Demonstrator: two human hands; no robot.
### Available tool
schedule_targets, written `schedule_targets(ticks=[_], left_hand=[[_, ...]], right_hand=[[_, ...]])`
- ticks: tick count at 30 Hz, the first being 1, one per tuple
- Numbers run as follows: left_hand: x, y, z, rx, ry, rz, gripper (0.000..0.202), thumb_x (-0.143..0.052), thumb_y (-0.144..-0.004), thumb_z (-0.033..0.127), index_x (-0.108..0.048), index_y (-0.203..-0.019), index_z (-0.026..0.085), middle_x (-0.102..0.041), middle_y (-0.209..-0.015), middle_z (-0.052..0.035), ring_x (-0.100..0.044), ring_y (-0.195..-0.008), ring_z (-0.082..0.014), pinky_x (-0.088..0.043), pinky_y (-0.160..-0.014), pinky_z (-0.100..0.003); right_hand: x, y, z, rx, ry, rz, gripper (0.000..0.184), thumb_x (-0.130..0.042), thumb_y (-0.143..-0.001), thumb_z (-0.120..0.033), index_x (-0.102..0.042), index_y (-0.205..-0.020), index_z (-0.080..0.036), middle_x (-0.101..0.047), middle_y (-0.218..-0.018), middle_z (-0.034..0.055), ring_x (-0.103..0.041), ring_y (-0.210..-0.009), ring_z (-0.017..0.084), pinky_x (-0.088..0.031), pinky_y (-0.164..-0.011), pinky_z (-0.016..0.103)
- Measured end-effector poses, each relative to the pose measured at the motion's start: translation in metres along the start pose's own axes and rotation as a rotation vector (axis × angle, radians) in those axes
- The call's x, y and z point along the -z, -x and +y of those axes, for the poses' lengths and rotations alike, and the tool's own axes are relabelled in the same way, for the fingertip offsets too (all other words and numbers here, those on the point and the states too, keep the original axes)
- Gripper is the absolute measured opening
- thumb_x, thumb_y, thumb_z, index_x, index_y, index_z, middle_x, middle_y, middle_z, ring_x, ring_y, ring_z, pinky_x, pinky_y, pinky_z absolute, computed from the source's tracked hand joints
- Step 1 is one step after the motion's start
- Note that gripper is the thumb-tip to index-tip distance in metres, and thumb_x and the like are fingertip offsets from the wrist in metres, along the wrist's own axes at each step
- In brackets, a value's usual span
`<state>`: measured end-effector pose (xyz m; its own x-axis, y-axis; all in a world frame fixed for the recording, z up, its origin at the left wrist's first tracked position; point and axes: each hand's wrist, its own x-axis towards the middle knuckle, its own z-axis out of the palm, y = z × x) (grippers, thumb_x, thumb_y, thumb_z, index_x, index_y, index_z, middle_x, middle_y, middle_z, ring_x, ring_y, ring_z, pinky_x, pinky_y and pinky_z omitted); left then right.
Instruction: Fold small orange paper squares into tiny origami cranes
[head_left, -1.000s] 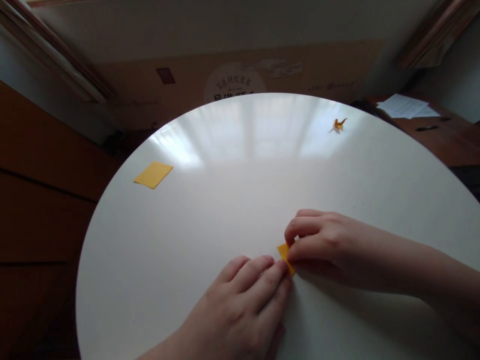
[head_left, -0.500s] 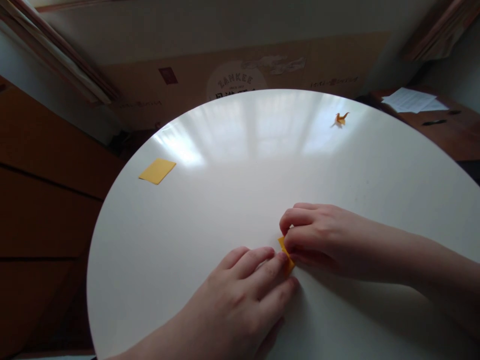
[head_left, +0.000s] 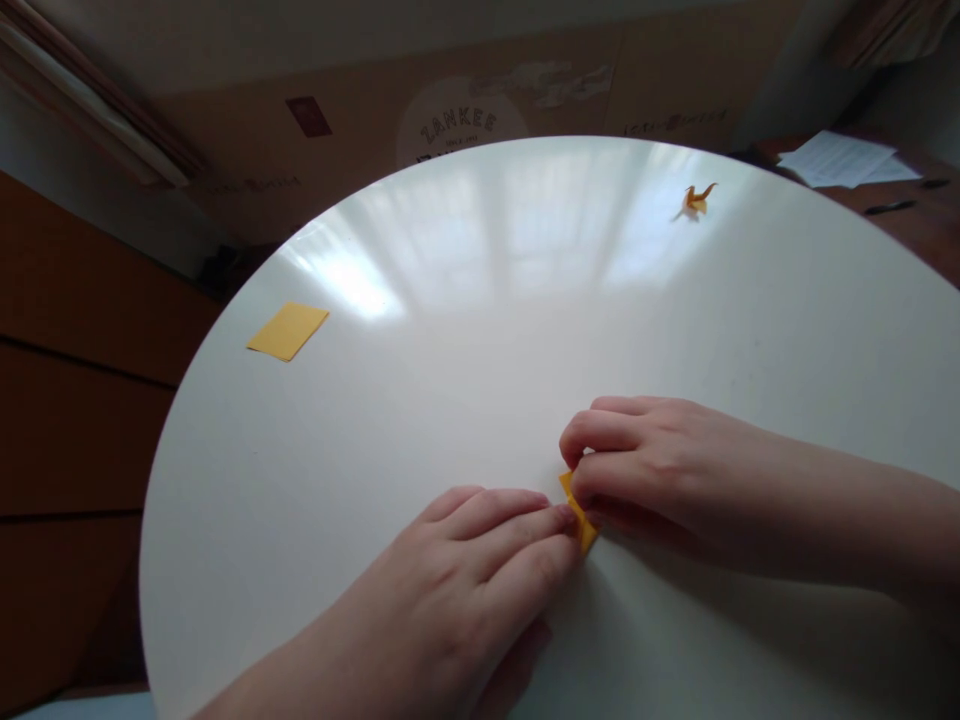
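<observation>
A small folded piece of yellow origami paper (head_left: 586, 534) lies on the white table between my hands, mostly covered by fingers. My right hand (head_left: 637, 460) has its fingers curled and pinched on the paper's right side. From the lower left reaches my left hand (head_left: 480, 570), its fingers stretched out close together and the fingertips touching the paper's left edge. Its thumb is tucked below, away from the paper. How the paper is folded under my fingers is hidden.
A flat yellow paper square (head_left: 289, 332) lies at the table's left. Near the far right edge stands an orange-yellow folded paper crane (head_left: 697, 199). The round white table (head_left: 450, 400) has cardboard (head_left: 562, 110) behind it. Printed sheets (head_left: 840, 160) and a pen (head_left: 890, 207) rest on brown furniture at right.
My left fingers have straightened and drawn together, baring more of the paper's lower end. The right hand keeps its pinch. The whole view has shifted slightly.
</observation>
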<state>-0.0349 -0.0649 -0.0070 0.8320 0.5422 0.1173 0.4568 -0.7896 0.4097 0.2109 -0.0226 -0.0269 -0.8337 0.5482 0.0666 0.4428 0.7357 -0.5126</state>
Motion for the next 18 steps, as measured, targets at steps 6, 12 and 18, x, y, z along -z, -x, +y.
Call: schedule_targets(ticks=[6,12,18], left_hand=[[-0.0033,0.0006,-0.005,-0.042,-0.008,0.025,0.034,-0.054,-0.096,0.016,-0.062,-0.13,0.015,-0.069,-0.13,-0.0073,-0.061,-0.121,-0.0203,-0.048,-0.105,-0.031],[-0.0021,0.0018,-0.0059,-0.056,-0.024,0.033,0.033,-0.05,-0.097,0.014,-0.062,-0.128,0.015,-0.069,-0.13,-0.0085,-0.061,-0.12,-0.0213,-0.049,-0.103,-0.034],[0.0013,-0.0023,-0.0053,-0.06,-0.011,0.008,0.038,-0.05,-0.096,0.013,-0.058,-0.134,0.015,-0.069,-0.13,-0.0068,-0.059,-0.122,-0.0198,-0.047,-0.104,-0.032]], right_hand=[[-0.0028,-0.0008,0.002,-0.002,0.006,-0.001,0.014,-0.059,-0.096,-0.018,-0.068,-0.086,-0.022,-0.066,-0.1,0.0027,-0.058,-0.084,0.017,-0.042,-0.073,0.029],[-0.0004,0.0004,0.0012,0.007,0.006,0.002,0.015,-0.059,-0.095,-0.016,-0.068,-0.085,-0.022,-0.067,-0.098,0.0034,-0.057,-0.083,0.018,-0.041,-0.072,0.029],[-0.0009,0.0008,0.0007,0.005,0.005,-0.003,0.014,-0.059,-0.096,-0.017,-0.068,-0.086,-0.022,-0.066,-0.098,0.0031,-0.057,-0.083,0.018,-0.041,-0.073,0.029]])
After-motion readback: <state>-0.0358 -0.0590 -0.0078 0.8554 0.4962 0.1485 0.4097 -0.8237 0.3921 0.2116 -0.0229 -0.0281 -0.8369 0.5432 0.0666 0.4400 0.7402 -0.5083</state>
